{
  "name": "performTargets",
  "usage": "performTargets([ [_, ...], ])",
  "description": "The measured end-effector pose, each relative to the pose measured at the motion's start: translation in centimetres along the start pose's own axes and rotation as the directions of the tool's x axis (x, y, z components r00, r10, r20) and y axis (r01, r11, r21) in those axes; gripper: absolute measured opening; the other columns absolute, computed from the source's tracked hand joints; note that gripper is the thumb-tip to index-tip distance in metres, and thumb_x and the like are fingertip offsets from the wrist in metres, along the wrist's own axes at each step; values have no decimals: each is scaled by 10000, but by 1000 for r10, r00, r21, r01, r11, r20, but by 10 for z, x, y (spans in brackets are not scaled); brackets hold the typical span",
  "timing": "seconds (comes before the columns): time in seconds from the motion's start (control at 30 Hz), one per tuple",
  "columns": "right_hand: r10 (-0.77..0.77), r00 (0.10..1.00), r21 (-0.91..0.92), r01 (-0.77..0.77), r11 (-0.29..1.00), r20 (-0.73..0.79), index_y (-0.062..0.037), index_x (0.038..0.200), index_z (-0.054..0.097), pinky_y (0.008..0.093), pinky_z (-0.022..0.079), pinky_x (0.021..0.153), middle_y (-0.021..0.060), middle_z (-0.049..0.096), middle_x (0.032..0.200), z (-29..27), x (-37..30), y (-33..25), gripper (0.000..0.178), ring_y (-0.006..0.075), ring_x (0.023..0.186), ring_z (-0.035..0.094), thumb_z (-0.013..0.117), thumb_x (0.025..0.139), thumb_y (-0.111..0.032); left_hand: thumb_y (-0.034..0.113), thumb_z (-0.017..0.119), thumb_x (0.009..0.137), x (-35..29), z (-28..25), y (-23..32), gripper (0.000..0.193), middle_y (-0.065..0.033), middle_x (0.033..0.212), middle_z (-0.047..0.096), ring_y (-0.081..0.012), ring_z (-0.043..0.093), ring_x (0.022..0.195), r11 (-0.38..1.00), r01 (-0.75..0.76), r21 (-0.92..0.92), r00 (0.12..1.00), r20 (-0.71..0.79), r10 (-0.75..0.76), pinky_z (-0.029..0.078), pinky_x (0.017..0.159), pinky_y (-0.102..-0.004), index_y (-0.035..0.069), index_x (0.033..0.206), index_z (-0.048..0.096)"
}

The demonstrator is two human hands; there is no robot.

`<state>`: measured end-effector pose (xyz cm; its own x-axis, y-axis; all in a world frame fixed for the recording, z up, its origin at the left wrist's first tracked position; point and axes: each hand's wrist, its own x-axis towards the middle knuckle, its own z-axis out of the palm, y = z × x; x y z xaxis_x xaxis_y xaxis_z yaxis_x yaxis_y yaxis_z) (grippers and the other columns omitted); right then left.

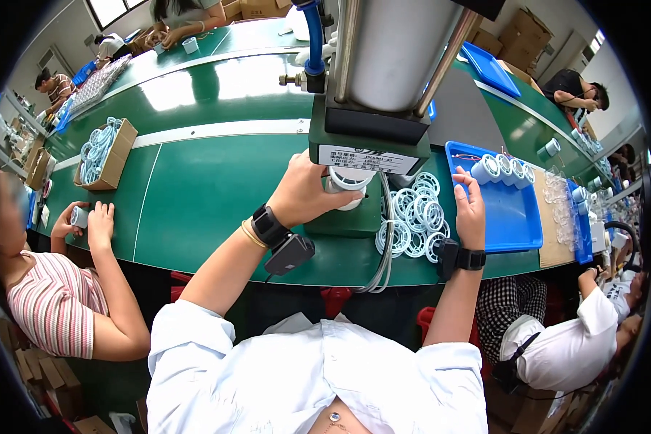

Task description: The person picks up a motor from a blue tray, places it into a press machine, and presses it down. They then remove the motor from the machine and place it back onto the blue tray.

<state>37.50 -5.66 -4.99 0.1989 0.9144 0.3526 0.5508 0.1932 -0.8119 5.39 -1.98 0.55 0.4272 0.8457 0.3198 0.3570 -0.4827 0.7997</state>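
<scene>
My left hand [304, 189] is closed around a pale blue-white round housing [350, 179] beneath the head of a pneumatic press [369, 123]. Part of the housing is hidden by the press head and my fingers. My right hand [470, 210] is raised near the left edge of a blue tray [510, 228], fingers stretched upward and nothing visible in them. Inside the tray stand several pale blue cylindrical housings [500, 169]. Between my hands lies a loose pile of pale blue plastic rings [415, 217], beside the press base [343, 226].
Grey cables [385, 249] hang over the table's front edge. Left of me, a person [58, 289] handles a similar housing [79, 217] near a cardboard box [116, 163] of coiled light blue cords. Clear plastic trays [555, 199] lie right of the blue tray; a person [557, 347] sits at the right.
</scene>
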Motion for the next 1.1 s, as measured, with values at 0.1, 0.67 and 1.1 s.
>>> performTargets([
  [0.1,-33,993,212,8,977,116,-6,1145,541,378,249,1083,166,468,1359,3,-9,-16,298,285,1335,338,463,955,-222,215,796,632,0,-6,-2,520,-164,1108,595,-324,581,981,999,-11,31,997,74,9,464,868,-389,54,1091,613],
  [0.67,-14,910,-387,190,902,414,-89,1269,532,474,209,1085,123,475,1356,49,0,-45,409,302,1305,369,453,950,-332,291,576,873,-47,-55,-115,509,-143,1351,444,-341,369,1282,738,119,665,992,-49,-115,252,1066,-481,60,1311,458],
  [1.1,-57,915,-474,259,842,400,-75,1177,586,420,292,1026,94,544,1248,54,1,-51,325,280,1191,460,491,918,-249,336,582,858,-44,-60,-114,537,-121,1378,424,-303,321,1324,748,101,656,991,3,-136,221,1068,-521,96,1322,458],
])
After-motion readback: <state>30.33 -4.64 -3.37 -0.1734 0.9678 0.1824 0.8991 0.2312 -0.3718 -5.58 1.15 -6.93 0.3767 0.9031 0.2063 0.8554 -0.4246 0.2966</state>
